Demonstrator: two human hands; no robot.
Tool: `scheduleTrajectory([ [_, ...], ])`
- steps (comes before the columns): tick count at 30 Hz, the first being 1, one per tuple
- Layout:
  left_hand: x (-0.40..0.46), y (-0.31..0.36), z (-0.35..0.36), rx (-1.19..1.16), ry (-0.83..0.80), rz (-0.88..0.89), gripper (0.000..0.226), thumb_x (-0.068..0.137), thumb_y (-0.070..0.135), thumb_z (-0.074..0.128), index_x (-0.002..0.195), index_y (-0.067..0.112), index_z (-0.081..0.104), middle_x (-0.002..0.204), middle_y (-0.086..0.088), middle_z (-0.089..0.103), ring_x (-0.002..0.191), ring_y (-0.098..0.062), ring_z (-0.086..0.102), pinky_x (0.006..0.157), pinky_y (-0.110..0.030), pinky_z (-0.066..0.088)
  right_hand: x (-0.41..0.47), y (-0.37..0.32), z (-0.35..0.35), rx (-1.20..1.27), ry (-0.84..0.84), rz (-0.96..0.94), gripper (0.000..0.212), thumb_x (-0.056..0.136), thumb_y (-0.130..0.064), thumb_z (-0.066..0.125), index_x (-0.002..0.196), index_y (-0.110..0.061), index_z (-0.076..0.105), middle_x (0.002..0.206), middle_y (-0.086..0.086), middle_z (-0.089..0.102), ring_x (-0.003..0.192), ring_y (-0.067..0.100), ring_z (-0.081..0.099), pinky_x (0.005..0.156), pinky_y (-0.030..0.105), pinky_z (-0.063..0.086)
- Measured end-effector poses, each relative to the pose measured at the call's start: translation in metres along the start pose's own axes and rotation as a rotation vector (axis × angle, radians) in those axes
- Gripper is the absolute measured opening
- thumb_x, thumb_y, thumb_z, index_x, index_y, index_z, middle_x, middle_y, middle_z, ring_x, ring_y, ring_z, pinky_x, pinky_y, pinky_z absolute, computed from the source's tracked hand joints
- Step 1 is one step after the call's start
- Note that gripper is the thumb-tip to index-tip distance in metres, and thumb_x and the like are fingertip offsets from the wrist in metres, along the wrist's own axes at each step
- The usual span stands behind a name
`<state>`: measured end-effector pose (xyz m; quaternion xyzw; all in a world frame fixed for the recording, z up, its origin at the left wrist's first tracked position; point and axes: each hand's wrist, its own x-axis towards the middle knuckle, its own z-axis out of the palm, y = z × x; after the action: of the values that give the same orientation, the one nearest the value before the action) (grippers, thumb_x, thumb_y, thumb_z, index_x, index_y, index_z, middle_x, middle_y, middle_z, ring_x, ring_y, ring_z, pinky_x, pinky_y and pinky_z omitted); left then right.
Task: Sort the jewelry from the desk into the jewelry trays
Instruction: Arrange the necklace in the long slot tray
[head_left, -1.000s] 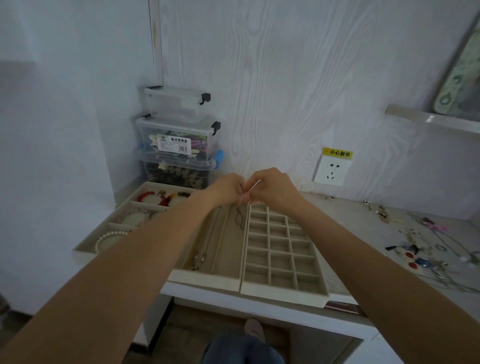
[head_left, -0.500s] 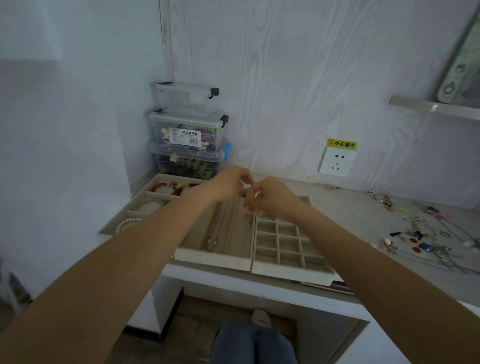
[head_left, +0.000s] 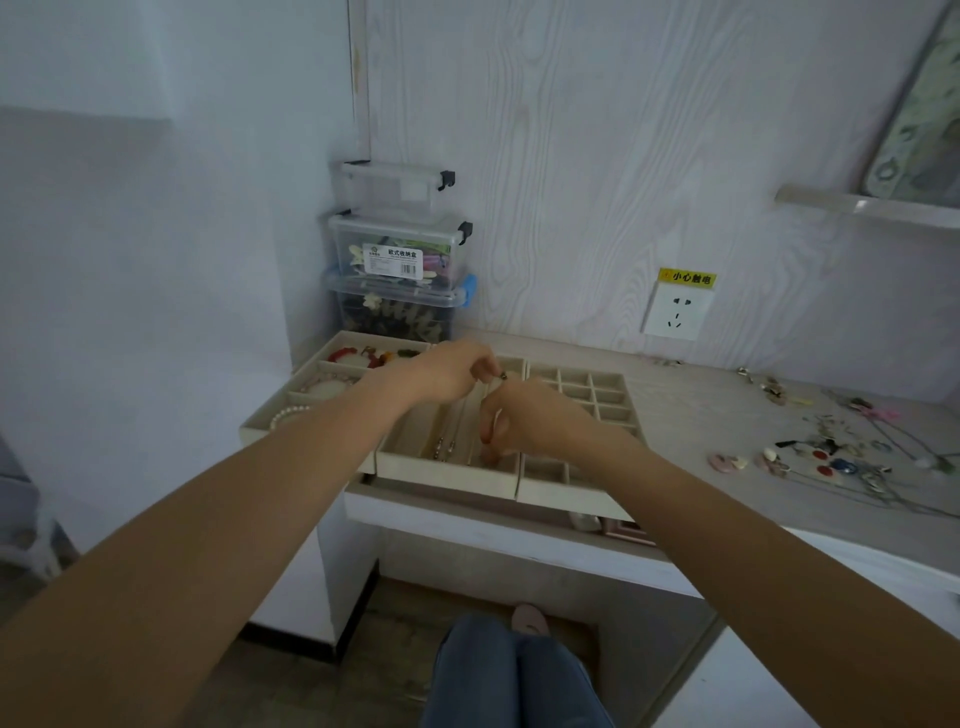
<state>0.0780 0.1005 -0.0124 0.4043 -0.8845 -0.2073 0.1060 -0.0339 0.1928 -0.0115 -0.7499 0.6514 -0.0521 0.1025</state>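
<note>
1. Pinching one end of a thin necklace (head_left: 488, 387), the left hand (head_left: 452, 371) holds it taut over the long-slot tray (head_left: 410, 452), probably so the chain lies straight.
2. Lower down, the right hand (head_left: 524, 421) pinches the other end just above the tray floor.
3. Unsorted jewelry (head_left: 831, 457) lies scattered on the counter (head_left: 685, 410), well apart.
</note>
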Motion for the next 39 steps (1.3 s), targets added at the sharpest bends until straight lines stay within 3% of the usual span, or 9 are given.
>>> scheduleTrajectory([
  [4, -0.01, 0.003, -0.001, 0.019, -0.028, -0.01, 0.05, 0.088, -0.012, 0.032, 0.125, 0.013, 0.055, 0.128, -0.002, 0.056, 0.12, -0.016, 0.05, 0.103, -0.027, 0.038, -0.002, 0.004, -0.006, 0.031, -0.009, -0.008, 0.013, 0.082, -0.015, 0.067, 0.094, -0.016, 0.069, 0.098, -0.001, 0.067, 0.097, 0.016, 0.06, 0.084, 0.027, 0.046],
  [7, -0.014, 0.0, 0.001, 0.048, -0.046, -0.022, 0.052, 0.088, -0.011, 0.034, 0.122, 0.02, 0.057, 0.129, 0.001, 0.056, 0.123, -0.015, 0.049, 0.106, -0.035, 0.038, -0.001, 0.007, -0.003, 0.036, 0.003, 0.003, 0.014, 0.085, -0.011, 0.06, 0.091, -0.021, 0.068, 0.103, 0.0, 0.069, 0.1, 0.016, 0.061, 0.091, 0.033, 0.048],
  [9, -0.019, 0.004, 0.002, 0.074, -0.055, -0.033, 0.054, 0.088, -0.011, 0.033, 0.124, 0.022, 0.057, 0.135, 0.0, 0.052, 0.126, -0.015, 0.047, 0.107, -0.03, 0.036, -0.004, 0.007, 0.0, 0.046, -0.002, 0.001, 0.02, 0.087, -0.008, 0.054, 0.091, -0.023, 0.066, 0.105, 0.0, 0.068, 0.102, 0.017, 0.061, 0.092, 0.035, 0.048],
  [11, -0.025, 0.009, 0.002, 0.095, -0.053, -0.028, 0.054, 0.089, -0.012, 0.033, 0.128, 0.019, 0.055, 0.139, -0.003, 0.048, 0.128, -0.016, 0.044, 0.097, -0.02, 0.031, -0.006, 0.007, 0.001, 0.053, -0.01, -0.014, 0.023, 0.089, -0.006, 0.051, 0.099, -0.018, 0.068, 0.109, 0.001, 0.067, 0.103, 0.017, 0.06, 0.093, 0.033, 0.048],
  [15, -0.032, 0.012, 0.003, 0.128, -0.033, -0.019, 0.051, 0.091, -0.008, 0.034, 0.127, 0.02, 0.056, 0.141, -0.004, 0.046, 0.129, -0.017, 0.043, 0.088, -0.019, 0.031, -0.006, 0.01, -0.001, 0.071, -0.014, -0.023, 0.02, 0.09, -0.009, 0.054, 0.102, -0.015, 0.068, 0.112, 0.002, 0.066, 0.106, 0.018, 0.059, 0.095, 0.032, 0.045],
  [19, -0.025, 0.007, 0.001, 0.118, 0.003, -0.032, 0.043, 0.093, -0.004, 0.036, 0.118, 0.021, 0.06, 0.139, -0.007, 0.045, 0.125, -0.02, 0.045, 0.1, -0.028, 0.038, 0.006, 0.025, -0.01, 0.051, 0.171, 0.059, 0.027, 0.097, -0.013, 0.043, 0.112, -0.009, 0.064, 0.118, 0.006, 0.062, 0.108, 0.023, 0.059, 0.091, 0.032, 0.046],
  [22, -0.013, 0.007, 0.0, 0.144, 0.046, -0.029, 0.035, 0.095, 0.002, 0.039, 0.118, 0.016, 0.062, 0.136, -0.007, 0.047, 0.124, -0.021, 0.046, 0.101, -0.031, 0.038, 0.02, 0.044, -0.016, 0.029, 0.241, 0.142, 0.032, 0.095, -0.005, 0.038, 0.118, -0.006, 0.062, 0.122, 0.012, 0.06, 0.111, 0.026, 0.056, 0.093, 0.033, 0.045],
  [30, 0.031, 0.012, 0.001, 0.405, -0.029, -0.067, 0.041, 0.095, 0.009, 0.04, 0.126, 0.028, 0.058, 0.145, -0.007, 0.035, 0.134, -0.027, 0.027, 0.112, -0.046, 0.023, 0.071, 0.066, -0.017, -0.193, 0.043, 0.088, 0.046, 0.092, 0.002, 0.039, 0.134, -0.015, 0.051, 0.135, 0.012, 0.047, 0.122, 0.028, 0.045, 0.103, 0.034, 0.038],
  [39, 0.049, 0.011, 0.006, 0.594, -0.105, -0.07, 0.037, 0.094, 0.024, 0.044, 0.129, 0.014, 0.05, 0.137, -0.009, 0.042, 0.129, -0.027, 0.031, 0.106, -0.046, 0.026, 0.083, 0.069, -0.012, -0.424, 0.032, 0.008, 0.037, 0.094, -0.011, 0.046, 0.13, -0.015, 0.053, 0.143, 0.007, 0.037, 0.131, 0.025, 0.029, 0.105, 0.038, 0.035],
])
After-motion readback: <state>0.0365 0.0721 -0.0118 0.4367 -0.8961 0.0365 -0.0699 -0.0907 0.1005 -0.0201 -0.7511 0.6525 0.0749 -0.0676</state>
